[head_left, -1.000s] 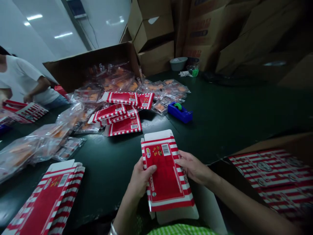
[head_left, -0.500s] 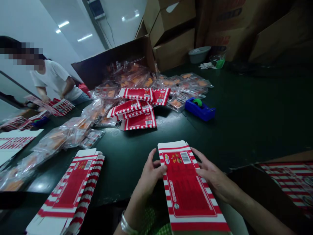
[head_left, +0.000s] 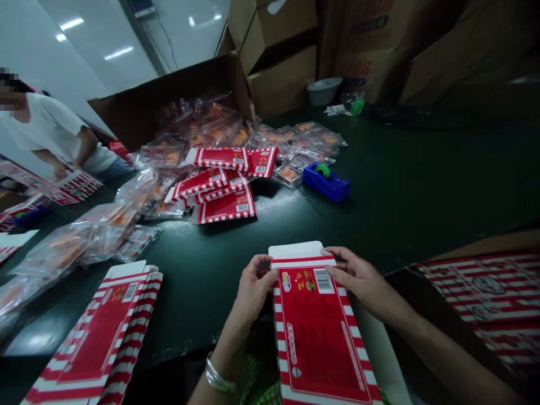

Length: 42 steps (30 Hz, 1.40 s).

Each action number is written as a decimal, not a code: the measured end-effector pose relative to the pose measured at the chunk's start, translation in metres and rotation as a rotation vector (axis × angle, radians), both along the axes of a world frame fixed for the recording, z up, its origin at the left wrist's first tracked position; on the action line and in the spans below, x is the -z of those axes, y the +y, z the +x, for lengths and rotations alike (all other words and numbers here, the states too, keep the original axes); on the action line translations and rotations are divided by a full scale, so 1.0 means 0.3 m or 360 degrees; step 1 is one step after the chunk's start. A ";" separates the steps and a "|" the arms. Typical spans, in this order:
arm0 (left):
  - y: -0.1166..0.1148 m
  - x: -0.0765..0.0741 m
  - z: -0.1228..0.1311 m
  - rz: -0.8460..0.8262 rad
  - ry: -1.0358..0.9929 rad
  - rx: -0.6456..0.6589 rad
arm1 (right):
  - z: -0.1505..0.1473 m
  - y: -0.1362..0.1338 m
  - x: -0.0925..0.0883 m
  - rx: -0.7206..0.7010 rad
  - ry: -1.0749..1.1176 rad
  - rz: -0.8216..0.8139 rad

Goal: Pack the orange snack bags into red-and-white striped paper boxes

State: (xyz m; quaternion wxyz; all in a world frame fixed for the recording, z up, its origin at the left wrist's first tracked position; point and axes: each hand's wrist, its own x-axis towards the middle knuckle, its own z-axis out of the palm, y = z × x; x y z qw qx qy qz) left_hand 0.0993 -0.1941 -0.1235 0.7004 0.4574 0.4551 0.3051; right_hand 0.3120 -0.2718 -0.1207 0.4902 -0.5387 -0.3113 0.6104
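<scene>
A red box with red-and-white striped edges (head_left: pixel 318 332) is between my hands, its white end flap standing up at the far end. My left hand (head_left: pixel 256 289) grips the upper left edge, thumb on the printed face. On the opposite edge my right hand (head_left: pixel 358 279) pinches the upper corner beside the barcode, fingertips near the flap. To the left lies a stack of flattened striped cartons (head_left: pixel 99 332). Further back, several red boxes (head_left: pixel 225 209) rest in a loose heap against clear bags of orange pieces (head_left: pixel 217 121).
A blue tape dispenser (head_left: pixel 327 183) with green tape stands right of the heap. Behind are brown cartons (head_left: pixel 280 79) and a grey basin (head_left: pixel 324 91). Striped printed cartons (head_left: pixel 485 298) lie low at right. A person in a white shirt (head_left: pixel 54 126) works at the far left.
My right hand has slid up the box edge to the top corner, and my left hand has shifted up too. The camera view has turned slightly right.
</scene>
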 end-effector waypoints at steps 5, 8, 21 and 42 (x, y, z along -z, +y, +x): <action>0.005 0.011 0.009 0.0146 0.0107 -0.0096 | 0.015 -0.022 0.001 -0.0064 -0.0273 0.0107; 0.009 0.015 0.006 0.0118 0.0072 -0.0104 | 0.031 -0.030 -0.001 -0.0050 -0.0409 0.0156; 0.020 -0.011 0.037 -0.0031 0.0008 -0.0122 | 0.091 0.016 0.029 0.0006 -0.0604 0.0189; 0.050 0.064 0.018 0.0887 0.0425 0.0311 | 0.023 0.128 0.065 -0.0804 -0.2091 0.1220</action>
